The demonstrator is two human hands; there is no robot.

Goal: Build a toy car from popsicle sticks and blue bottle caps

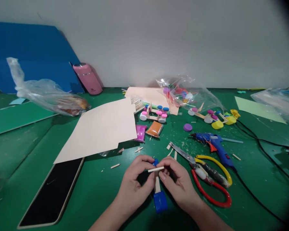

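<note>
Close to the table's front, my left hand (pixel 137 178) and my right hand (pixel 177 179) meet with fingers closed on a short pale stick (pixel 156 169), lying crosswise at the fingertips. Below it runs a flat wooden craft stick (pixel 157 185), with a chunky blue piece (pixel 160 202) at its near end. Another bit of blue (pixel 155 162) shows between the hands; fingers hide where these parts join. Right of my right hand lie scissors (pixel 202 173) with one red and one yellow handle. A blue glue gun (pixel 215 142) rests beyond them.
Small stick-and-wheel models (pixel 155 115) stand at the back, near an orange packet (pixel 154 129) and a purple disc (pixel 188 127). A cream sheet (pixel 103 128) overlaps a phone (pixel 51 195) at left. A black cord (pixel 252 195) crosses the right side. A pink bottle (pixel 88 79) leans behind.
</note>
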